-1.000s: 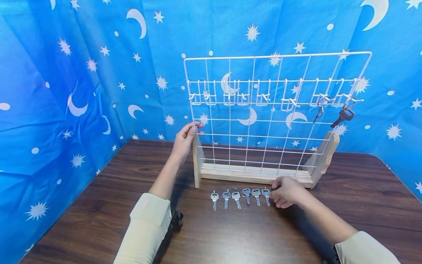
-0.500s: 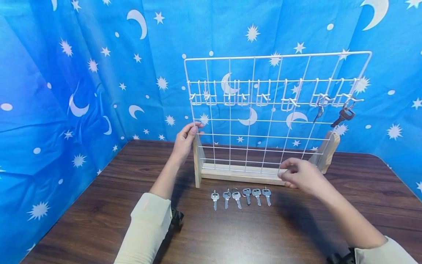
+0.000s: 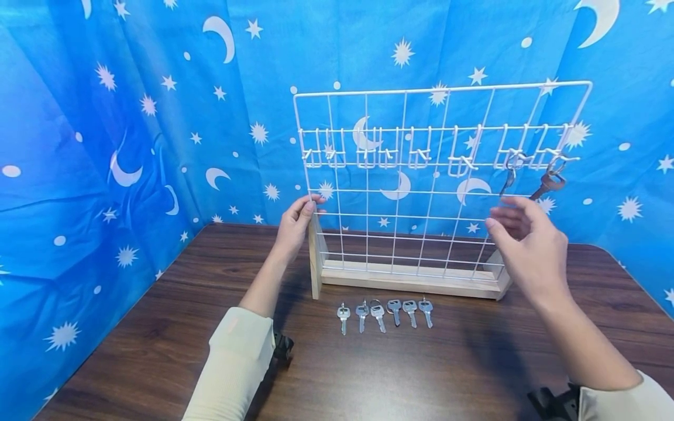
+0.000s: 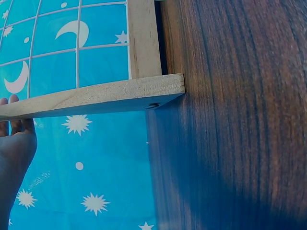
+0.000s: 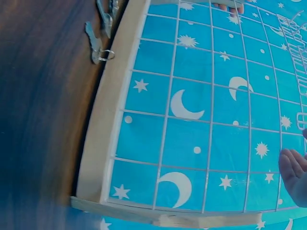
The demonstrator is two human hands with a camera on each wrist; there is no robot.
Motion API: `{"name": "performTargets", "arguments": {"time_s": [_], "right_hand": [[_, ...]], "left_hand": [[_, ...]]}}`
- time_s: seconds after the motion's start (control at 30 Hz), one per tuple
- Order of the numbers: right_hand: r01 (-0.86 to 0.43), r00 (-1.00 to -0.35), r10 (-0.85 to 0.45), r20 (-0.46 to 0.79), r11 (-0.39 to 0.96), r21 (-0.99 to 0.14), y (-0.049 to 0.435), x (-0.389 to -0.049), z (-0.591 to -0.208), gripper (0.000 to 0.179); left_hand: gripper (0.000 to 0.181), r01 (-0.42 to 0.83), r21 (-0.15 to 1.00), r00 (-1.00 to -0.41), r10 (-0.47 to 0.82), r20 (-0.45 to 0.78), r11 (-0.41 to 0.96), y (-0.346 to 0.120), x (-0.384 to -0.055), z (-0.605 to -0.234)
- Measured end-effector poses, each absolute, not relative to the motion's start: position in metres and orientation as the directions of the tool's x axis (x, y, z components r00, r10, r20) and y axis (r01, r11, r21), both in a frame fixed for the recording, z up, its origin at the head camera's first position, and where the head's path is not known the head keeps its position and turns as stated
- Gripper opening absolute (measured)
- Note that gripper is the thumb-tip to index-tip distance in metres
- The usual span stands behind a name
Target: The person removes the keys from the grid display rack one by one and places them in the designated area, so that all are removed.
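Observation:
My left hand [image 3: 295, 228] holds the left wooden upright [image 3: 315, 257] of a white wire grid rack [image 3: 392, 216]. In the left wrist view its fingertips [image 4: 14, 99] show beyond that upright's edge. My right hand [image 3: 537, 251] is raised by the rack's right side, thumb and fingers apart, with nothing seen between them. Just above its fingers hang a silver key [image 3: 509, 175] and a darker key [image 3: 552, 180], each by a ring on a hook. The darker key's lower end is partly hidden behind the hand. In the right wrist view the right hand [image 5: 295, 175] shows only at the edge.
Several silver keys lie in a row on the brown table, from a leftmost key [image 3: 343, 318] to a rightmost key [image 3: 426, 313], before the rack's wooden base [image 3: 411, 279]. White wire hooks [image 3: 419, 155] line the upper grid. A blue star-and-moon cloth [image 3: 158, 117] hangs behind.
My right hand has risen from beside the rightmost key on the table, up and right to just below the hanging keys. The left hand and the row of keys stay put.

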State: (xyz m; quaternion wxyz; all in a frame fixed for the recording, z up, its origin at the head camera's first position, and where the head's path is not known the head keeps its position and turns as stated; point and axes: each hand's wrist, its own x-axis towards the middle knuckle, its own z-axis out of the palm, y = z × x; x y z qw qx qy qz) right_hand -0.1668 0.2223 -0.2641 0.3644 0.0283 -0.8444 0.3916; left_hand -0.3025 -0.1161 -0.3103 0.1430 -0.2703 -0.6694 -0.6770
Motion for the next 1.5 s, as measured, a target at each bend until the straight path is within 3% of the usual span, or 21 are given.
{"name": "performTargets", "arguments": {"time_s": [0.17,0.53,0.87,1.1,1.5], "right_hand": [[-0.333,-0.692,0.314,0.650,0.660,-0.673,0.221,-0.170,-0.256,0.044],[-0.281,-0.697,0.354,0.623,0.666,-0.692,0.222,-0.184,-0.238,0.043],[-0.374,-0.658,0.427,0.621,0.531,-0.760,0.221,-0.190,-0.231,0.029],[-0.461,-0.665,0.429,0.611,0.407,-0.789,0.220,-0.185,-0.228,0.022],[-0.415,-0.680,0.436,0.589,0.434,-0.800,0.220,-0.174,-0.223,0.024]], "left_hand": [[0.037,0.552,0.832,-0.815,0.174,0.553,-0.063,-0.116,-0.303,-0.310],[0.035,0.544,0.836,-0.818,0.180,0.547,-0.068,-0.117,-0.304,-0.312],[0.037,0.547,0.834,-0.816,0.178,0.550,-0.072,-0.117,-0.305,-0.312],[0.038,0.541,0.839,-0.822,0.173,0.542,-0.056,-0.118,-0.306,-0.313],[0.037,0.538,0.841,-0.824,0.170,0.540,-0.063,-0.117,-0.305,-0.312]]}}
